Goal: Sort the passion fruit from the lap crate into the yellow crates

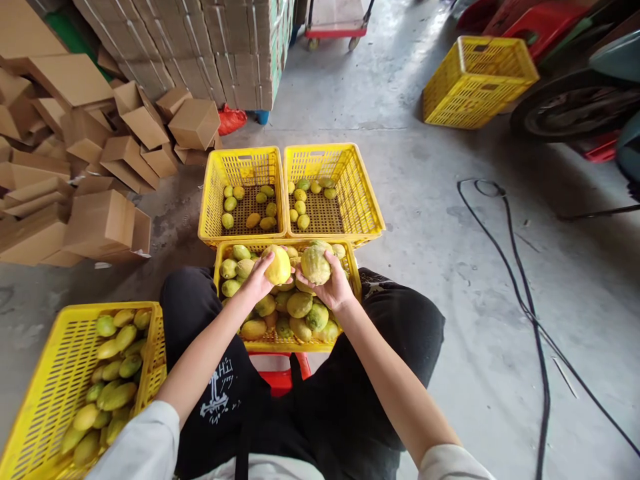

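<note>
My left hand (257, 283) is closed around a rounded yellow fruit (278, 265). Beside it, my right hand (337, 287) grips a greener, faintly ribbed fruit (315, 265), its fingers curled underneath. Both fruits are held up side by side over a yellow crate (290, 346) between my knees, which is filled with similar green and yellow fruits (299, 305). Just beyond it stand two more yellow crates, the left one (204, 223) and the right one (373, 203), each with several fruits scattered on its floor. The exact kind of fruit is unclear.
A yellow crate (47, 373) at my left holds longer green-yellow fruits. Cardboard boxes (100, 223) lie heaped at the left, near a tall stack of cartons (200, 53). Further right are a yellow crate (450, 93), a black cable (525, 293) and a motorbike wheel (550, 113).
</note>
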A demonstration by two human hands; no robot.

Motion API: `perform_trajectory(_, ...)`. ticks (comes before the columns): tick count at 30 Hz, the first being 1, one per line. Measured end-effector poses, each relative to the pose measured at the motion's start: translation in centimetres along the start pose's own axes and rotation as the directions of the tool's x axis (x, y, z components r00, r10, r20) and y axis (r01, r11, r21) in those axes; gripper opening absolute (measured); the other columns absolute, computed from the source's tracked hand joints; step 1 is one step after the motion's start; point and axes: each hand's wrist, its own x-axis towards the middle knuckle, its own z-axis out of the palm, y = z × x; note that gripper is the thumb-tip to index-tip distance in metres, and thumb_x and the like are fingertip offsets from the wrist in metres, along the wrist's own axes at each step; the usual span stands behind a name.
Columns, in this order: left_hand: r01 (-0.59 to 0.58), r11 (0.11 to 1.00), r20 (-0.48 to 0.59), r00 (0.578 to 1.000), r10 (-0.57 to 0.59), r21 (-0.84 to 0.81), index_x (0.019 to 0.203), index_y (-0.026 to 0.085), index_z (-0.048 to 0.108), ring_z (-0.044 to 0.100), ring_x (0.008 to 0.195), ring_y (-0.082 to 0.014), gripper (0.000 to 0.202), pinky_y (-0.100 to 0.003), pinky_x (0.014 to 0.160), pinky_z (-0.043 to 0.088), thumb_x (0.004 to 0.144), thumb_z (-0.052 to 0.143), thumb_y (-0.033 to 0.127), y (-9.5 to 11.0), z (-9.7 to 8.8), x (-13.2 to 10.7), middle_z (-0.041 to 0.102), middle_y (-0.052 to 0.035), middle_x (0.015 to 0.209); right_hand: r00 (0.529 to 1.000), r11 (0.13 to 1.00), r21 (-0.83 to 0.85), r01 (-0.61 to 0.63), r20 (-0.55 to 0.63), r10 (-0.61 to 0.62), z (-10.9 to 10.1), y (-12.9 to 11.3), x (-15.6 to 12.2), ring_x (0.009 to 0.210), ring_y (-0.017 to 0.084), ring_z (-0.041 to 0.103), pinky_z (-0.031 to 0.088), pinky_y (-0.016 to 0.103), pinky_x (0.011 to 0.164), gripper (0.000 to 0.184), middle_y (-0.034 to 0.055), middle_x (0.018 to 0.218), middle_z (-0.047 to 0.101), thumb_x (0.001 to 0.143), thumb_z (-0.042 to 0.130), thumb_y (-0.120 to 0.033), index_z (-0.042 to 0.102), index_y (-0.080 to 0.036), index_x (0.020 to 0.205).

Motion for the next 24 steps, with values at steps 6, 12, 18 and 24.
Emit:
perform_trajectory(6,0.067,0.998,-0.106,0.992,-0.065,0.01,0.101,0.018,0.057,0.063,0.063,-0.0177,0.044,-0.026,0.047,0.049,0.072,0.061,0.051,-1.0,-0.2,0.2,0.065,-0.0063,0.082,0.998,0.995,-0.078,-0.059,0.028,0.061,-0.2,0.8,0.3,0.085,0.023,0.066,0.059,0.039,0.074,0.025,0.0043,0.081,0.07,0.077,0.058,-0.041,0.062,-0.021,0.091)
perform_trajectory(12,0.049,0.999,-0.098,0.994,-0.048,0.009,0.099,0.019,0.057,0.062,0.062,-0.0187,0.04,-0.027,0.045,0.047,0.074,0.058,0.05,-0.7,0.0,0.3,0.065,-0.0068,0.084,0.999,0.994,-0.109,0.002,0.045,0.002,0.2,0.8,0.2,0.09,0.023,0.066,0.058,0.039,0.075,0.025,0.0021,0.091,0.07,0.074,0.062,-0.04,0.06,-0.026,0.094)
perform_trajectory(18,0.026,0.989,-0.163,0.985,-0.05,-0.143,0.088,0.016,0.06,0.064,0.081,-0.0263,0.03,-0.035,0.061,0.052,0.076,0.047,0.041,-0.2,0.1,0.2,0.067,-0.0104,0.085,0.998,0.999,-0.048,-0.02,0.061,0.023,0.5,-0.2,-0.2,0.099,0.027,0.063,0.056,0.043,0.077,0.031,0.0035,0.091,0.07,0.072,0.052,-0.043,0.06,-0.026,0.096)
perform_trajectory(24,0.037,0.979,-0.072,0.996,-0.052,-0.199,0.091,0.017,0.059,0.063,0.091,-0.0268,0.025,-0.042,0.077,0.051,0.078,0.049,0.035,0.3,0.0,0.0,0.067,-0.0096,0.09,0.997,0.999,-0.039,-0.008,0.079,0.011,0.5,-0.9,-0.2,0.103,0.029,0.061,0.056,0.045,0.077,0.031,0.0049,0.091,0.071,0.068,0.049,-0.038,0.06,-0.024,0.094)
